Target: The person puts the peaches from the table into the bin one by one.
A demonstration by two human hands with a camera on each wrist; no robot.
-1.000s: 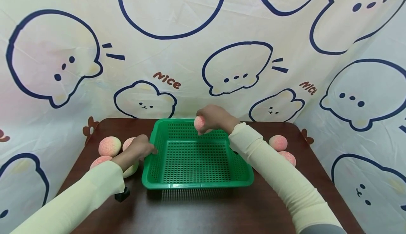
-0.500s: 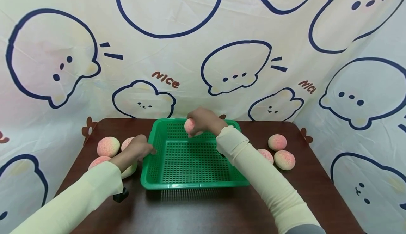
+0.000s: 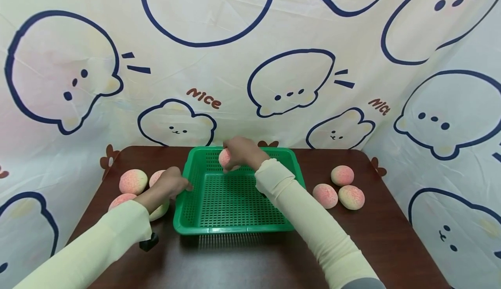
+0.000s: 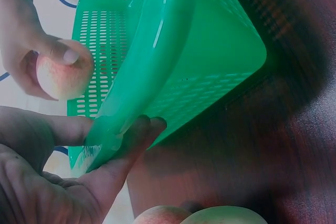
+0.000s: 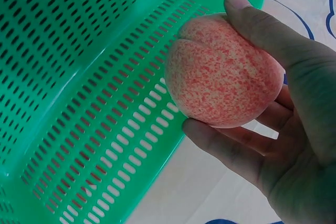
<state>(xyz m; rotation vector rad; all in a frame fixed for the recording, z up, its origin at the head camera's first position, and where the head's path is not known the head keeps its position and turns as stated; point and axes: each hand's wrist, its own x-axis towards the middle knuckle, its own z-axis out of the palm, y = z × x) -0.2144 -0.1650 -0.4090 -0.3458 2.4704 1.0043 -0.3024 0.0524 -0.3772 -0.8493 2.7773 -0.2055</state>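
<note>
A pink, speckled peach (image 5: 223, 74) is gripped in my right hand (image 3: 243, 152), thumb on one side and fingers on the other. The hand holds it over the far side of a green perforated plastic basket (image 3: 238, 230); the basket floor shows no fruit. My left hand (image 3: 170, 183) pinches the basket's left rim, with the thumb and fingers on either side of the wall in the left wrist view. Close to that hand lie several peaches (image 3: 133, 181), some partly hidden behind the wrist.
Three more peaches (image 3: 325, 196) sit on the dark wooden table (image 3: 391, 245) to the right of the basket. A cloth (image 3: 235, 75) printed with cartoon animals hangs behind and at the sides of the table.
My right hand has moved left and slightly down with the peach, over the basket's far side. Its sleeve has uncovered the peaches at right. The left hand stays on the rim.
</note>
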